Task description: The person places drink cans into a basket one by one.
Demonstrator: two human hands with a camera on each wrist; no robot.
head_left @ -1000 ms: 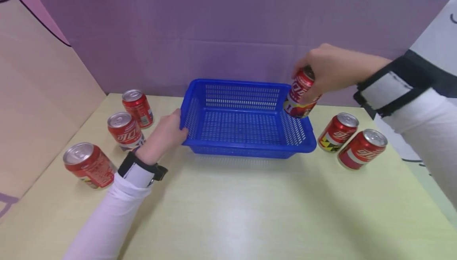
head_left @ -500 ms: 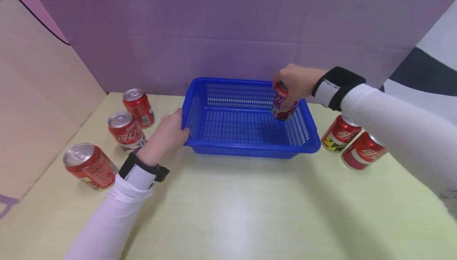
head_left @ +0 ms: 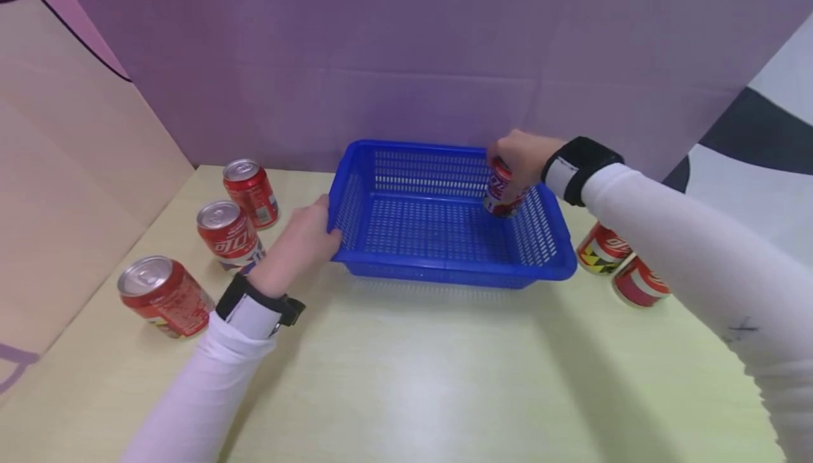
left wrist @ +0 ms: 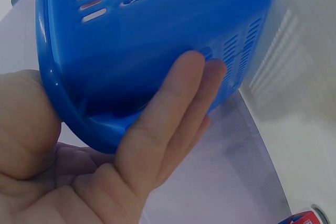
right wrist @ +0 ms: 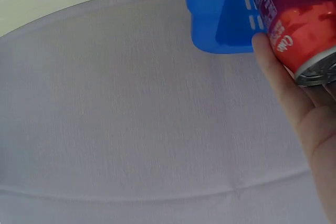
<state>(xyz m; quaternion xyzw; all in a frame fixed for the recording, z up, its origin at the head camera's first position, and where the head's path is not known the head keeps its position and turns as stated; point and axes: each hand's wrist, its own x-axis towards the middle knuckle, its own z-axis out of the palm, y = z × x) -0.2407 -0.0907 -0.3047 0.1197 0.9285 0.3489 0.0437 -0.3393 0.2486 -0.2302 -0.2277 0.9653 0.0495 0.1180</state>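
A blue plastic basket (head_left: 438, 264) with slotted walls stands at the back of the table. My left hand (head_left: 301, 241) grips its left rim; in the left wrist view the thumb is on one side of the rim and the fingers (left wrist: 168, 114) lie along the outer wall. Inside the basket's back right corner, my right hand (head_left: 524, 156) holds a red soda can (head_left: 497, 198) from above, around its upper part. The can is upright and close over the basket floor. Its top is mostly covered by the hand. The right wrist view shows the same can (right wrist: 310, 30) against the palm side.
Left of the basket stand three red cans: a far one (head_left: 252, 195), a middle one (head_left: 230, 236) and a near one (head_left: 168, 297). Two more, a yellow-patterned can (head_left: 600, 250) and its neighbour (head_left: 638, 284), are partly hidden under the right forearm. A purple cloth wall (head_left: 406, 46) rises behind.
My right hand has carried the can leftward from over the basket's right rim and lowered it into the back right corner. My left hand keeps its grip on the rim.
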